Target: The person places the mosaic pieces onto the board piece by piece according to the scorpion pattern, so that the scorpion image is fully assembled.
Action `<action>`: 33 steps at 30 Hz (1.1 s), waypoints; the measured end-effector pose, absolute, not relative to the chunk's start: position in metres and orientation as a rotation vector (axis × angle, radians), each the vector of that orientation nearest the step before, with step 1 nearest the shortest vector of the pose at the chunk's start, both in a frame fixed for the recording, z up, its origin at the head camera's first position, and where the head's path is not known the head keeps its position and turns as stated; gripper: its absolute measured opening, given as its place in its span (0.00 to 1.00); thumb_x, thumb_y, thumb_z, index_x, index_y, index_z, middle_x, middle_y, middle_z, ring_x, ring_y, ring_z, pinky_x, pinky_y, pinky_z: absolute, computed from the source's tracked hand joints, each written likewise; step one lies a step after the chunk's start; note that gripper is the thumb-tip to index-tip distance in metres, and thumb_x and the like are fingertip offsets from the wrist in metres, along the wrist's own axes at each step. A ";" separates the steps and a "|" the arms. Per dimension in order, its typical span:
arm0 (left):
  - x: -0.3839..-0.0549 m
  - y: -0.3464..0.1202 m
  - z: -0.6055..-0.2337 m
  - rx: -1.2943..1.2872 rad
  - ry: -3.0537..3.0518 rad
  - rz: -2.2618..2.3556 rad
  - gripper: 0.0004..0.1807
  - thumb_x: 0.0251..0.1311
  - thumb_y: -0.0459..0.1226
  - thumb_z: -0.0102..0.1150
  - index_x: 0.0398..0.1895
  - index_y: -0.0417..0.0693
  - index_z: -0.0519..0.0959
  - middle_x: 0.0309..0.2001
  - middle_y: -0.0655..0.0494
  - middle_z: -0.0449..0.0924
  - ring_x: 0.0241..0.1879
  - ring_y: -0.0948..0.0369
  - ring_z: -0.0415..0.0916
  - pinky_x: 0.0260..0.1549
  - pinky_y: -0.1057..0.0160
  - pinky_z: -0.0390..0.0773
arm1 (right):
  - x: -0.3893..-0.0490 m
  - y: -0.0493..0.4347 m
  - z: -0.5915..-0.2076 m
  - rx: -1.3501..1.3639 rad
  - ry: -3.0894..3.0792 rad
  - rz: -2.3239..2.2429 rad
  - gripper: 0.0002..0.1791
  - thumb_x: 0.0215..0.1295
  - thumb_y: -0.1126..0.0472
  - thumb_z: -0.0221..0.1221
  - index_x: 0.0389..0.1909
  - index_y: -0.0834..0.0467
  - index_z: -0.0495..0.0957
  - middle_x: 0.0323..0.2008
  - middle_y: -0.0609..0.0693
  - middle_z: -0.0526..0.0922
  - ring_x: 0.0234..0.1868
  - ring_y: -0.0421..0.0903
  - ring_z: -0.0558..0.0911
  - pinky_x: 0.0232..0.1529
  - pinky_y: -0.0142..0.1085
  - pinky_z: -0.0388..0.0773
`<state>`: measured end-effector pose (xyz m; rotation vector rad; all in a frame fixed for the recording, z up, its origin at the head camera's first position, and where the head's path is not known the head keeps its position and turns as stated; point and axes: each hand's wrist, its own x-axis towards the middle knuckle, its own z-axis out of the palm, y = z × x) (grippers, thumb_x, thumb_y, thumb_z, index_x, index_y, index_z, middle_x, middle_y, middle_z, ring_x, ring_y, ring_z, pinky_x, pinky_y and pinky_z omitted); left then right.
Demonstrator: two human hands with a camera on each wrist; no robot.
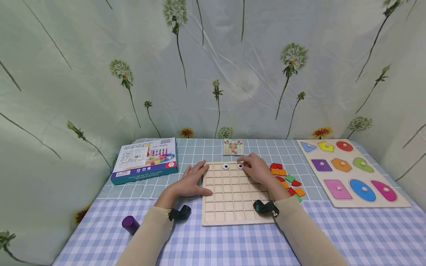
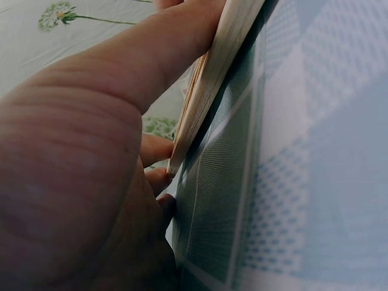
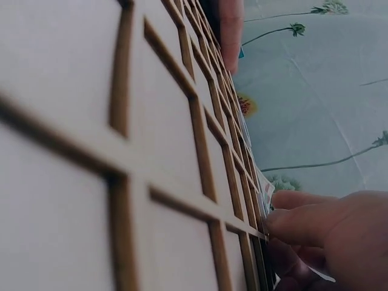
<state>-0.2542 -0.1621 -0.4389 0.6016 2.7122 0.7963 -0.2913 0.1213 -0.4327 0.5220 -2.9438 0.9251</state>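
A wooden grid board lies flat in front of me. One white tile with a black eye sits in its top row. To the right of it, my right hand has thumb and index finger around a second eye tile at the top row. My left hand rests along the board's left edge, fingers extended and thumb over the rim. In the left wrist view, the thumb and fingers touch the board's side. The right fingertips are at the board's far edge in the right wrist view.
Red, orange and green pieces lie right of the board, partly behind the right forearm. A small picture card stands beyond it. A box and purple cylinder are left; a knobbed shape puzzle is right.
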 end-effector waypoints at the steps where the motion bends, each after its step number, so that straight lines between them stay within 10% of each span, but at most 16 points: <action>1: -0.254 -0.162 -0.439 0.607 2.711 0.795 0.58 0.52 0.56 0.72 0.80 0.48 0.51 0.82 0.49 0.40 0.82 0.47 0.35 0.78 0.39 0.31 | -0.291 0.122 -0.432 0.530 -2.941 0.926 0.15 0.68 0.66 0.56 0.52 0.54 0.84 0.41 0.55 0.77 0.37 0.48 0.75 0.40 0.39 0.74; 33: -0.254 -0.160 -0.441 0.585 2.743 0.765 0.60 0.50 0.58 0.72 0.81 0.49 0.50 0.82 0.49 0.42 0.82 0.49 0.37 0.78 0.41 0.31 | -0.291 0.202 -0.397 0.361 -2.964 1.060 0.18 0.72 0.64 0.54 0.60 0.61 0.78 0.59 0.64 0.79 0.55 0.61 0.78 0.54 0.53 0.80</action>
